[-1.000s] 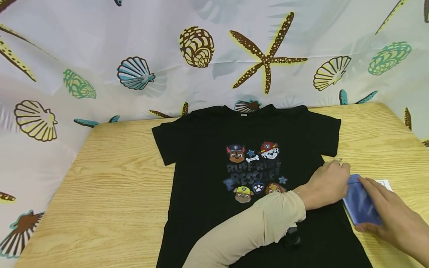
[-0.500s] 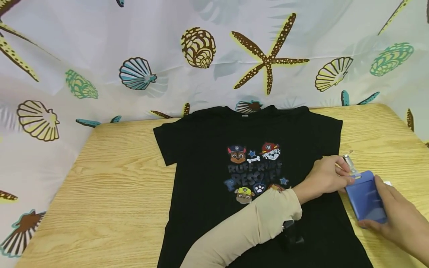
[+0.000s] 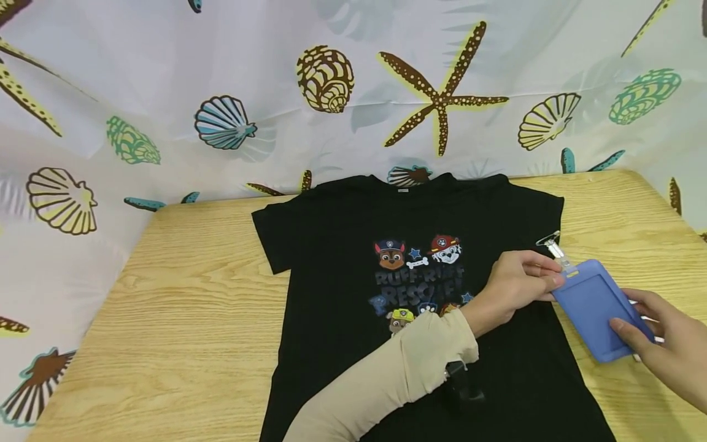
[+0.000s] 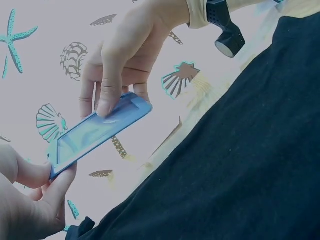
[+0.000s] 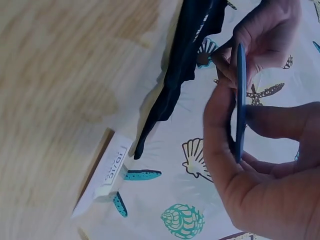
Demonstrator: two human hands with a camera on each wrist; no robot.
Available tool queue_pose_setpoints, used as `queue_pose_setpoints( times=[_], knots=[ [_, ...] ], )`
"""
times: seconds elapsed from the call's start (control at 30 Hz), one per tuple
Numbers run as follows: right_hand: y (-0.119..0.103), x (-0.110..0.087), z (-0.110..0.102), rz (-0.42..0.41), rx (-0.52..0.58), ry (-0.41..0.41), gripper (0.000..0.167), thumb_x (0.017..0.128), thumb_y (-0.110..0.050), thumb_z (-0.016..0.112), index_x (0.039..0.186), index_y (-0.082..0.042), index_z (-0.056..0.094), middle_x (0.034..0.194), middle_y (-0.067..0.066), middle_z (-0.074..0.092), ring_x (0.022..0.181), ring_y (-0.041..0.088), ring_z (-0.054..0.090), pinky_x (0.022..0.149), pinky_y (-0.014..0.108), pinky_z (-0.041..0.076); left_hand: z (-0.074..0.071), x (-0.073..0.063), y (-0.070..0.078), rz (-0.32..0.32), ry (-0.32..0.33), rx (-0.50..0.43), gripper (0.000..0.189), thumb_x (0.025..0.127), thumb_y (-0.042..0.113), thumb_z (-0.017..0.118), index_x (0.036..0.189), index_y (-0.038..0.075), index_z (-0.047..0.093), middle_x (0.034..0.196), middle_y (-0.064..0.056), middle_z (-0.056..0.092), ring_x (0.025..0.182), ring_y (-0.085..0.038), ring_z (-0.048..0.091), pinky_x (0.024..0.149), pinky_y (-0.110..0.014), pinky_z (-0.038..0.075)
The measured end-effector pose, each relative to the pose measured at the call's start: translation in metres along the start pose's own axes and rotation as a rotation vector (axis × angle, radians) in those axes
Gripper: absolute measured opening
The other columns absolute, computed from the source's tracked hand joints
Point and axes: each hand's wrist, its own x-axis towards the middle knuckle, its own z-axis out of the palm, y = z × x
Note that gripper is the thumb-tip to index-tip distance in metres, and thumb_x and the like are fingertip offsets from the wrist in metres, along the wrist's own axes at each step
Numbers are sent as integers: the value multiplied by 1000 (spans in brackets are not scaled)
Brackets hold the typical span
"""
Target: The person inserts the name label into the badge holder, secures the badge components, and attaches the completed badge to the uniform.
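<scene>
A blue badge holder [image 3: 599, 313] with a clear plastic strap and metal clip [image 3: 555, 248] is held up over the table's right side. My left hand [image 3: 516, 282] pinches its top corner beside the clip. My right hand [image 3: 671, 347] grips the lower end, thumb on the front and fingers behind. In the left wrist view, the badge holder [image 4: 95, 130] tilts between both hands. The right wrist view shows the badge holder [image 5: 240, 100] edge-on. A black T-shirt [image 3: 337, 245] with cartoon dogs printed on its chest lies spread under my left arm.
The wooden table [image 3: 182, 307] carries the shirt. A small white box [image 5: 107, 170] with a printed label lies on the table by the shirt, mostly hidden by my right hand in the head view. A shell-patterned curtain [image 3: 276, 73] hangs behind the table.
The badge holder has been lifted off the table and tilted, bringing its clip into view. My left hand has moved from over the clip to the top corner; my right hand has shifted its hold.
</scene>
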Motion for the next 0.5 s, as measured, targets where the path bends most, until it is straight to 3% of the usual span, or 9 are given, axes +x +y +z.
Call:
queue_pose_setpoints(
  times=[0.1, 0.2, 0.3, 0.43, 0.5],
  knots=[
    [20, 4, 6, 29, 140, -11, 51, 97, -20, 60, 136, 7, 41, 117, 39, 53, 85, 27, 70, 55, 32, 57, -7, -2, 1, 25, 5, -29, 9, 83, -8, 70, 92, -5, 70, 75, -7, 69, 64, -9, 64, 58, -22, 56],
    [30, 8, 11, 49, 203, -5, 47, 95, -21, 62, 132, 4, 45, 115, 33, 57, 78, -4, 62, 57, 28, 57, -14, -3, 2, 40, 8, -54, 9, 83, -8, 70, 92, -6, 70, 75, -6, 68, 62, -8, 62, 58, -22, 56],
    [32, 10, 14, 69, 209, -6, 45, 94, -25, 64, 128, 1, 49, 111, 17, 62, 78, -5, 63, 60, 29, 58, -20, -5, 3, 53, -10, -73, 10, 84, -9, 69, 94, -8, 69, 75, -6, 67, 62, -7, 61, 60, -22, 56],
    [23, 12, 12, 96, 226, -27, 42, 93, -30, 66, 119, 0, 53, 96, 0, 67, 74, 8, 69, 60, 29, 58, -29, -10, 6, 69, -57, -93, 13, 85, -9, 67, 98, -11, 68, 78, -10, 68, 63, -7, 60, 63, -22, 56],
    [20, 13, 11, 100, 250, -36, 40, 92, -30, 67, 115, 0, 55, 91, -2, 69, 72, 15, 70, 59, 30, 58, -34, -13, 8, 70, -95, -108, 16, 85, -9, 66, 101, -12, 67, 83, -15, 69, 64, -8, 60, 65, -23, 57]
  ],
)
